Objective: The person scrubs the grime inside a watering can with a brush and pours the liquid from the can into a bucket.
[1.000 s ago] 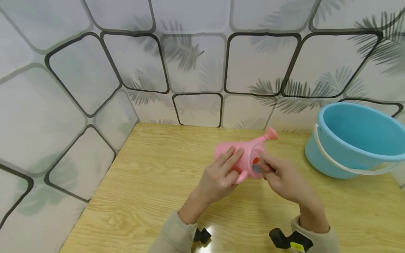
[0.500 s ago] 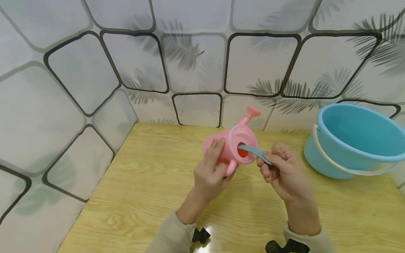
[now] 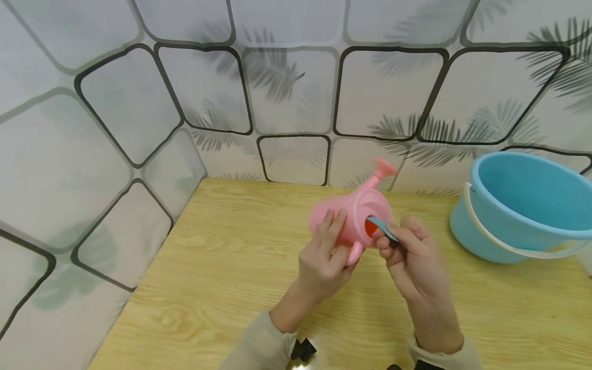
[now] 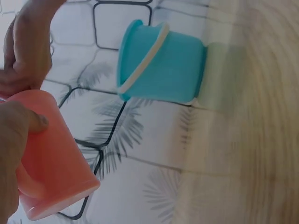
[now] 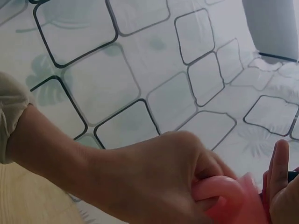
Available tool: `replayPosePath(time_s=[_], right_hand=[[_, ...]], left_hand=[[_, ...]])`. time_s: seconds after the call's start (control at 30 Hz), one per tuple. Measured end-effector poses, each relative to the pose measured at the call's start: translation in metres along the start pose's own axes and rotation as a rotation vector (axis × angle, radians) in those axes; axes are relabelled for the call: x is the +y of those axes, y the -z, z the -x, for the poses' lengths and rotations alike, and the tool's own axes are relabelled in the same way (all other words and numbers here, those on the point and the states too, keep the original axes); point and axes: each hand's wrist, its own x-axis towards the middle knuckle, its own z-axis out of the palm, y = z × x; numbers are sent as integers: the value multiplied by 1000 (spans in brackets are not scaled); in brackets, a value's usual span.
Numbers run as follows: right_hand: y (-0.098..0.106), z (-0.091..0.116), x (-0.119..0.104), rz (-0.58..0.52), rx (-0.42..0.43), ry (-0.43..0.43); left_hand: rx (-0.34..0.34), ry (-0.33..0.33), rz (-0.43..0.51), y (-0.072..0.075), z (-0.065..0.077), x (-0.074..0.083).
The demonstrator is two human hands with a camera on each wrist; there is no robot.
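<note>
A pink watering can [image 3: 347,203] lies tilted over the table, its spout toward the back wall and its round opening facing right. My left hand [image 3: 324,259] grips it by the handle side, fingers spread along the body; the right wrist view shows this hand [image 5: 154,177] curled at the pink handle [image 5: 217,186]. My right hand [image 3: 418,262] pinches a thin blue-grey handle [image 3: 384,228] whose far end goes into the opening and is hidden. Something orange-red [image 3: 371,227] shows inside the opening. In the left wrist view the can's body [image 4: 60,149] partly blocks the work.
A light blue bucket [image 3: 490,231] with a white handle stands on the right of the wood-grain table [image 3: 208,267]. The patterned wall covering [image 3: 291,159] rises behind the table and at its left.
The can swung its opening toward me and back partway. More of the blue-grey handle came out half a second ago; now it sits deeper in the opening. My right hand keeps its pinch.
</note>
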Motion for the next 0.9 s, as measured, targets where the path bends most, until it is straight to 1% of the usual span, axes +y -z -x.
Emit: replayPosePath(time_s=[0.07, 0.1, 0.2, 0.27, 0.37, 0.53, 0.6, 0.67, 0.73, 0.83, 0.9], right_hand=[[0, -1, 2, 26, 47, 5], [0, -1, 2, 32, 65, 11], [1, 2, 1, 7, 46, 35], [1, 4, 0, -9, 27, 54], [2, 4, -1, -46, 21, 54], [2, 1, 0, -42, 88, 24], [1, -1, 0, -26, 116, 3], [1, -3, 1, -25, 123, -17], [1, -4, 1, -29, 110, -12], [0, -4, 2, -58, 71, 14], [0, -4, 3, -56, 70, 37]], left_hand=[[-12, -6, -1, -1, 1, 2], [-18, 2, -1, -2, 2, 2], [-20, 62, 7, -3, 4, 1], [-17, 86, 6, -3, 5, 1], [-18, 75, 2, -4, 5, 3], [-20, 30, -1, -6, 6, 7], [-13, 10, -1, -6, 6, 7], [-10, -6, -8, -6, 6, 6], [-19, 8, -14, -6, 7, 4], [-30, 65, -20, -6, 8, 1], [-30, 76, -16, -6, 8, 1]])
